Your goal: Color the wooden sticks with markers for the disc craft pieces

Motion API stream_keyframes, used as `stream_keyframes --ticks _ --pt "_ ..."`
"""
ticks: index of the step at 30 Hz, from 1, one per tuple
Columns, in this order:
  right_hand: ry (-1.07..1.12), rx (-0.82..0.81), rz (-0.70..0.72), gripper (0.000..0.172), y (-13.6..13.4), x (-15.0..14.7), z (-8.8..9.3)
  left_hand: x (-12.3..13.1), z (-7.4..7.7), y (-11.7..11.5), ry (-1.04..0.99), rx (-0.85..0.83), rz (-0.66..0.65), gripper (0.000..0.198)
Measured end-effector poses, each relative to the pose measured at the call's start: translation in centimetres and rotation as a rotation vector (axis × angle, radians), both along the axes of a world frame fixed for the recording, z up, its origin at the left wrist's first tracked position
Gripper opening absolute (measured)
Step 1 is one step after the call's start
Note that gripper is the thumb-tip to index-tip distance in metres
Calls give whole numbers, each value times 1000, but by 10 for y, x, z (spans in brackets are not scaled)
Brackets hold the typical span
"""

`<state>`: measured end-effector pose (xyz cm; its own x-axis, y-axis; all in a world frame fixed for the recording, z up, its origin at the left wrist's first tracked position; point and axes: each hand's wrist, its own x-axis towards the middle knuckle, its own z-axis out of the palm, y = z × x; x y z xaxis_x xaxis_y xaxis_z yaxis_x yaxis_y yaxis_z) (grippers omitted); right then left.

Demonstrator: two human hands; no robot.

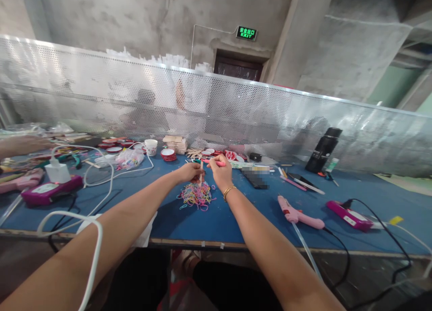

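Observation:
Both my hands are stretched out over the blue table (236, 216). My left hand (189, 171) is closed and pinches a thin pale stick (201, 172) that stands upright. My right hand (221, 170), with a gold bracelet on the wrist, is closed on a pink-red object (216, 163) held near the top of the stick. Directly below the hands lies a pile of colourful rubber bands (196, 196).
A pink glue gun (299, 214) lies to the right, a black bottle (323, 150) stands farther back, and a purple power strip (349, 215) sits near it. On the left are a purple power strip (50, 189), a white charger and cables. A perforated metal screen (236, 108) closes the far edge. Another person's arm (20, 144) is far left.

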<state>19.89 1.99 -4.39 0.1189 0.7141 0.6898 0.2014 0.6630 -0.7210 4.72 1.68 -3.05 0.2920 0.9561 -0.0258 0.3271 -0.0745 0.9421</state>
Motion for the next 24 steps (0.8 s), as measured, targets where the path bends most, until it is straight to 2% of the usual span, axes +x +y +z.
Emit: stream_keyframes --ticks 6,24 --pt "-8 -16 -40 13 1 1 -1 0 1 -1 3 -5 13 30" --pt "-19 -9 -24 14 -1 0 0 0 -2 2 16 -12 11 27"
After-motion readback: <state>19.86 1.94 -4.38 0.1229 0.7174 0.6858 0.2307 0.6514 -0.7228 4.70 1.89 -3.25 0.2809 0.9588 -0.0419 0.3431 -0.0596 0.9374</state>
